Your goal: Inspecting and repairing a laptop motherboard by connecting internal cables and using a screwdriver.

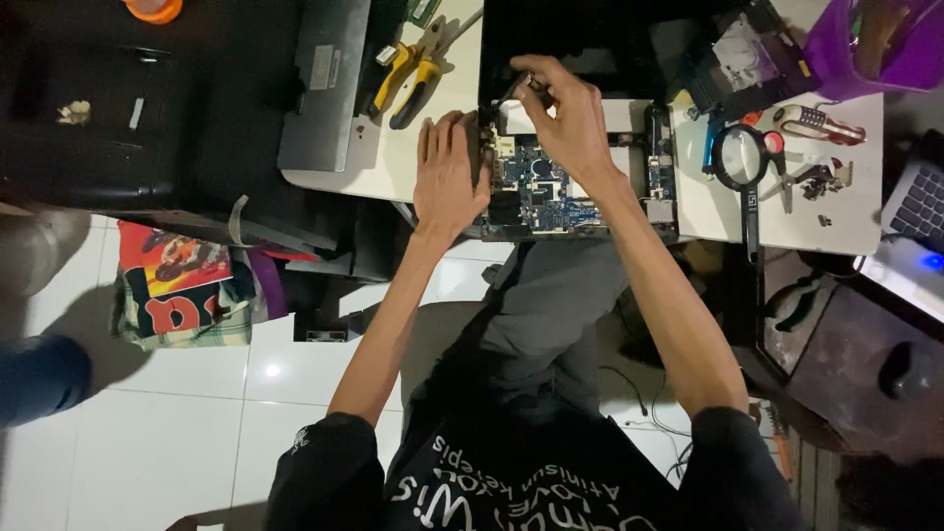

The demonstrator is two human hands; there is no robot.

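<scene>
An opened laptop base with a blue circuit board (551,187) lies on the white table (433,157) in front of me. My left hand (447,177) rests flat on the laptop's left edge, fingers together and pointing away from me. My right hand (565,113) hovers over the board's far side, fingers pinched on a small dark part or tool (516,84) that I cannot identify. The laptop's dark lid (580,39) stands behind the board.
Yellow-handled pliers (413,74) and a grey laptop cover (324,84) lie left of the board. A magnifying glass (742,162), small tools and a purple tub (880,44) sit to the right. Another laptop (919,226) is at far right. A colourful bag (182,285) lies on the tiled floor.
</scene>
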